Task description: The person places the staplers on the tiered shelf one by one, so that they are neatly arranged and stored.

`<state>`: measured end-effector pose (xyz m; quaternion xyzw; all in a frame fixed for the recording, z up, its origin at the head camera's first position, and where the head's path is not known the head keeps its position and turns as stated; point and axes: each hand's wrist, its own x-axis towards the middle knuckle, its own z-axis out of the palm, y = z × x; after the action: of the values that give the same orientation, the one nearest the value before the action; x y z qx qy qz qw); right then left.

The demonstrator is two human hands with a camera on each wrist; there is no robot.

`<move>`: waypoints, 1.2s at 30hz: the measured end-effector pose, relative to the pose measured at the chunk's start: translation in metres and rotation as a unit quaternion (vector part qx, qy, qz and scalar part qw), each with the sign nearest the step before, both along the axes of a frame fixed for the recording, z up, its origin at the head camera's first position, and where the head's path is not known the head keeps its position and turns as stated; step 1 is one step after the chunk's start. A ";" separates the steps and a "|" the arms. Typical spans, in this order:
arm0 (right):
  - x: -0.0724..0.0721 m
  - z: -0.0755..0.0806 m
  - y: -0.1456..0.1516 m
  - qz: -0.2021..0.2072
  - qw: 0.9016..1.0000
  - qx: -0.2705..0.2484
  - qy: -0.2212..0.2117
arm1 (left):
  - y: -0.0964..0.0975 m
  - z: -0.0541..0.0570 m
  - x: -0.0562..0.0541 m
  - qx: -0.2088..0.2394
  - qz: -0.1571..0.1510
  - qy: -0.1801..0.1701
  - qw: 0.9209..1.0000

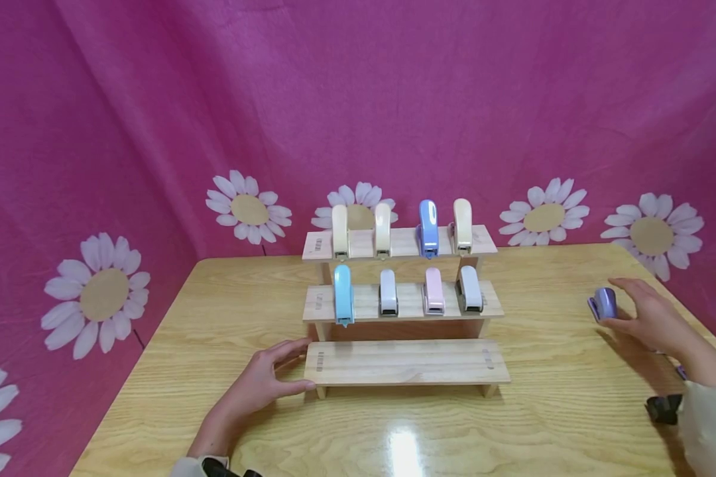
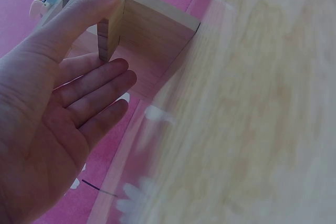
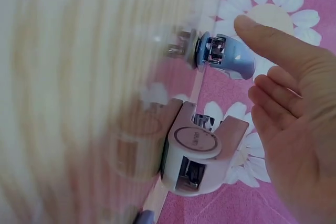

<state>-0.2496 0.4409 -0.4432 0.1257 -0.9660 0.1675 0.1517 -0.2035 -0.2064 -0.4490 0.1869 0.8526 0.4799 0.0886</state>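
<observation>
In the head view my left hand (image 1: 268,374) is at the left end of the lowest shelf of a tiered wooden stand (image 1: 406,363). The left wrist view has the shelf end between thumb and index finger, the other fingers loosely extended. At the far right my right hand (image 1: 656,318) spreads thumb and fingers around a shiny blue-purple stapler (image 1: 605,305). In the right wrist view this stapler (image 3: 233,59) stands on the table, and the fingers do not close on it. Closer to that camera stands a pale pink-and-white stapler (image 3: 197,150).
Several cream staplers (image 1: 382,228) and a blue stapler (image 1: 428,228) stand on the top shelf. The middle shelf bears a light-blue stapler (image 1: 343,295), a pink stapler (image 1: 433,291) and white staplers (image 1: 388,291). Small purple pieces (image 1: 682,372) show by the right wrist. A flowered pink cloth (image 1: 394,99) hangs behind.
</observation>
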 end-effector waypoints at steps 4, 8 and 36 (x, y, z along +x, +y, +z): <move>-0.004 0.001 0.002 -0.004 1.000 0.011 -0.029 | 0.000 0.000 0.000 0.002 0.000 0.003 1.000; -0.007 0.003 0.003 -0.017 0.998 0.006 -0.062 | 0.000 0.000 0.000 0.004 -0.001 0.002 1.000; 0.017 0.027 -0.060 0.075 0.982 -0.039 0.169 | -0.002 -0.001 0.000 0.005 -0.017 0.023 1.000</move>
<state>-0.2325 0.3807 -0.4159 0.2186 -0.9070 0.1926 0.3042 -0.2039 -0.2083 -0.4497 0.2122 0.8489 0.4781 0.0764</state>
